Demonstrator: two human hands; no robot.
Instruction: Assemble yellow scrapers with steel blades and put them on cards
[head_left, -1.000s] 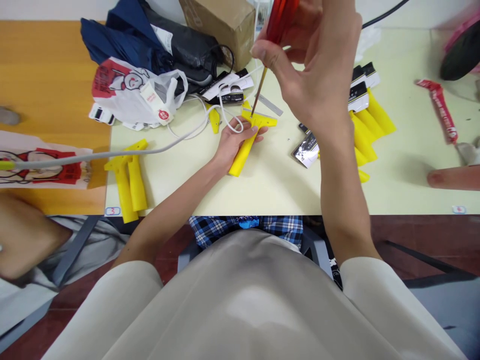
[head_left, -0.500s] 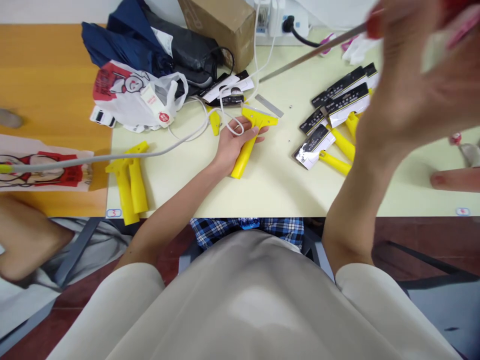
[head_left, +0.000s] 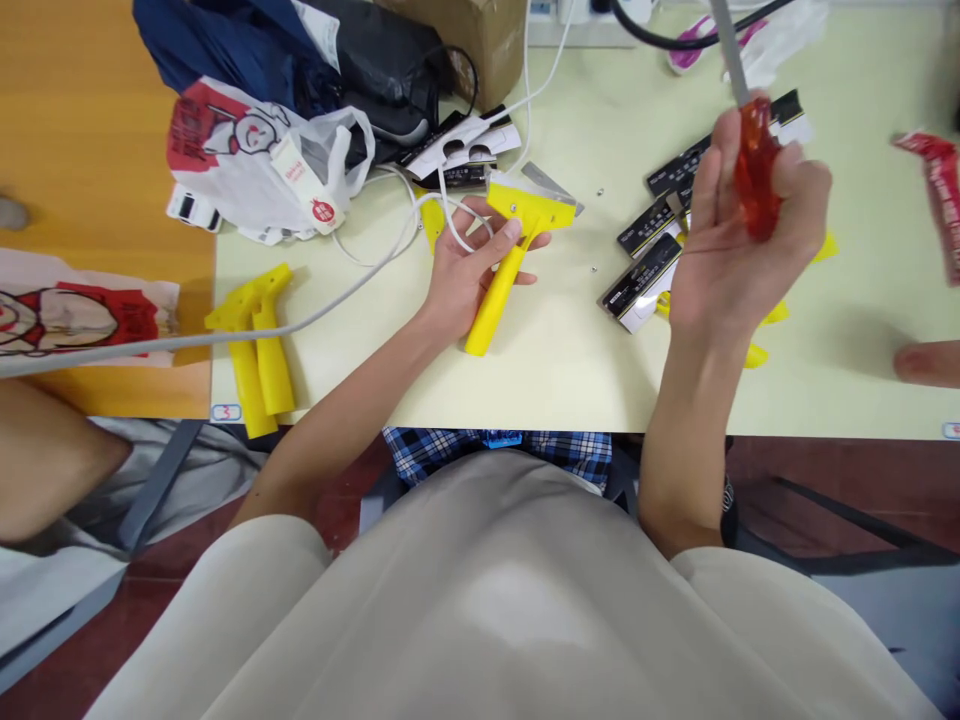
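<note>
Over the middle of the table my left hand [head_left: 459, 275] grips a yellow scraper [head_left: 501, 295] by the neck of its handle, its wide head pointing away from me. A loose metal blade [head_left: 553, 186] lies just beyond that head; whether they touch I cannot tell. Raised at the right, my right hand [head_left: 750, 230] is closed around the red handle of a screwdriver [head_left: 757, 165], whose shaft points up and away. Below it, several scrapers in black-and-white card sleeves [head_left: 641, 283] lie partly hidden. Two tiny screws [head_left: 594, 268] rest on the tabletop between my hands.
Two yellow scraper handles [head_left: 259, 350] lie at the table's left edge. Behind are a white-and-red plastic bag [head_left: 255, 170], a dark bag [head_left: 382, 60], a cardboard box [head_left: 487, 50] and a power strip [head_left: 585, 28]. A white cable [head_left: 337, 290] crosses the left side. Another person's finger [head_left: 926, 362] shows at right.
My right hand has come down and toward me with the screwdriver, whose shaft has swung from pointing left to pointing away. My left hand still holds the scraper, turned slightly.
</note>
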